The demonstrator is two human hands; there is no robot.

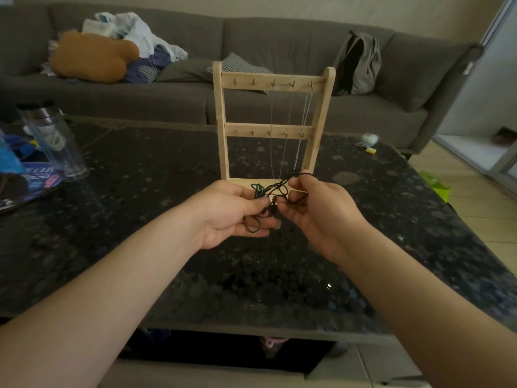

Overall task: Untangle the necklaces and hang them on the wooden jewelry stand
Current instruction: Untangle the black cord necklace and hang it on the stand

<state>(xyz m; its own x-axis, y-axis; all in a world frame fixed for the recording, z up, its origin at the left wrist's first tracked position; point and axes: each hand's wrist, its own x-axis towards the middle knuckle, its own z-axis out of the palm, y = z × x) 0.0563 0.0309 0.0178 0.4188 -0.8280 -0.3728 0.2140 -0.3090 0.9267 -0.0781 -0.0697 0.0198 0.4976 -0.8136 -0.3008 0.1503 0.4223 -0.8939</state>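
A wooden jewelry stand (272,82) stands upright on the dark speckled table (156,247), with two hook rails. Thin silvery chains (288,130) hang from hooks on the right half of the top rail. Just in front of the stand's base, both hands hold a tangle of dark cord necklaces (272,189) in the air. My left hand (232,214) pinches the lower left part of the tangle, a loop hanging below its fingers. My right hand (316,208) pinches the right part, with a loop over its raised fingertips.
A clear plastic tumbler (53,138) and blue printed items lie at the table's left. A small white object and a yellow piece (369,141) sit at the far right corner. A grey sofa (251,46) with clothes, a brown cushion and a backpack runs behind.
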